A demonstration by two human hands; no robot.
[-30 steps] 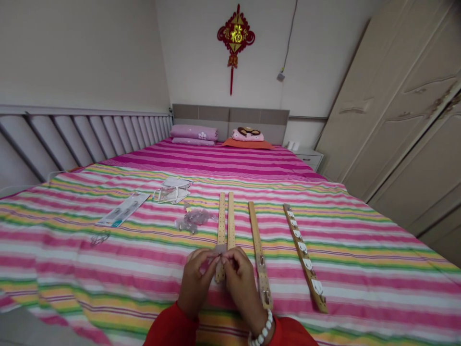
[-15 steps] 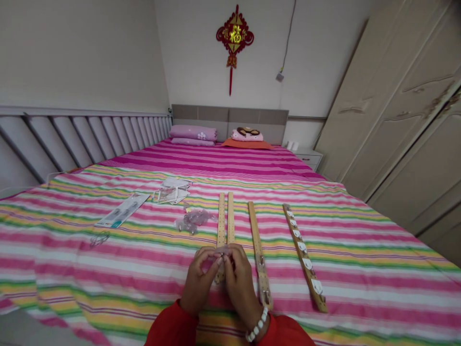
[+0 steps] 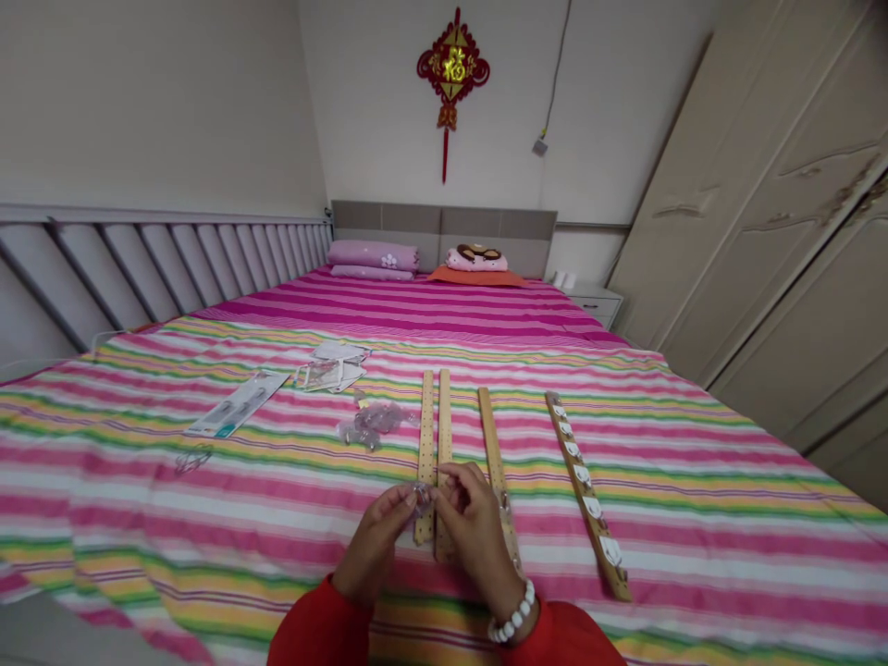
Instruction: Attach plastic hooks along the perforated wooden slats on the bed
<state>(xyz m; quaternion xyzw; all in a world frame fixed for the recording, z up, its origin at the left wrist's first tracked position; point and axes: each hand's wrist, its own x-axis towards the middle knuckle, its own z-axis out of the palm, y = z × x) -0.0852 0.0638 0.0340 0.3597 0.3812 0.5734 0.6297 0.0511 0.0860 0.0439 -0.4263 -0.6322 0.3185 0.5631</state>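
My left hand [image 3: 381,525] is closed, its thumb and fingertips pinching a small clear plastic hook [image 3: 421,495] with a metallic glint. My right hand [image 3: 473,518], with a white bead bracelet at the wrist, is closed too, thumb and index finger at the hook's right side. Both hands are above two pale wooden strips [image 3: 427,407] with rows of small holes, lying side by side. To the right lies another wooden strip [image 3: 489,425]; its near end, bearing clear hooks, is partly hidden by my right hand. Farther right, a darker strip [image 3: 603,566] carries a row of white-backed hooks.
A pile of clear plastic hooks [image 3: 375,424] lies left of the strips. Behind it are white and clear packaging pieces [image 3: 333,367]. Farther left are a long package card [image 3: 240,405] and thin wire loops [image 3: 193,458]. Everything rests on a striped bedspread [image 3: 277,555].
My hands have drawn slightly apart, the right one shifting right and opening its grip a little. The clear hook has moved a bit left and shows more plainly.
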